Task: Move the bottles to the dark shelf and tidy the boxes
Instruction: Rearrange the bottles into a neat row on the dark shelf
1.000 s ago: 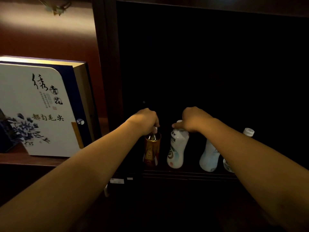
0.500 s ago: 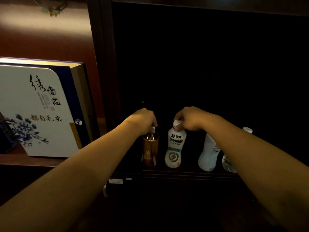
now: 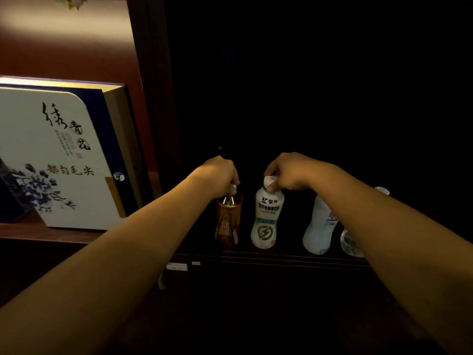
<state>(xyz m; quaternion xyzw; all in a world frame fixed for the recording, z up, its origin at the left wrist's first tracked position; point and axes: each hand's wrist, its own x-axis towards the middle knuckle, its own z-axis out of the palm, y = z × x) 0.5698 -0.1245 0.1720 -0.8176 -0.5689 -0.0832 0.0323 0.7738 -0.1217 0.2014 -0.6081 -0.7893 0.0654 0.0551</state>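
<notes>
Several bottles stand in a row on the dark shelf [image 3: 281, 256]. My left hand [image 3: 217, 176] grips the cap of an amber tea bottle [image 3: 228, 221] at the row's left end. My right hand [image 3: 289, 171] pinches the white cap of a white drink bottle [image 3: 266, 219] with a lightning logo. Both bottles stand upright on the shelf board. To the right stand another white bottle [image 3: 318, 226] and a clear bottle [image 3: 352, 242], partly hidden by my right forearm. A large white and blue tea box [image 3: 51, 160] leans in the lit compartment on the left.
A dark wooden post [image 3: 153, 98] divides the lit left compartment from the dark shelf. A second dark blue box [image 3: 10, 203] shows at the far left edge. Small white labels [image 3: 176, 266] sit on the shelf's front edge. The back of the dark shelf is black.
The white bottle under my right hand has gone from tilted to upright and turned its label to the front. My left hand has stayed on the amber bottle's cap.
</notes>
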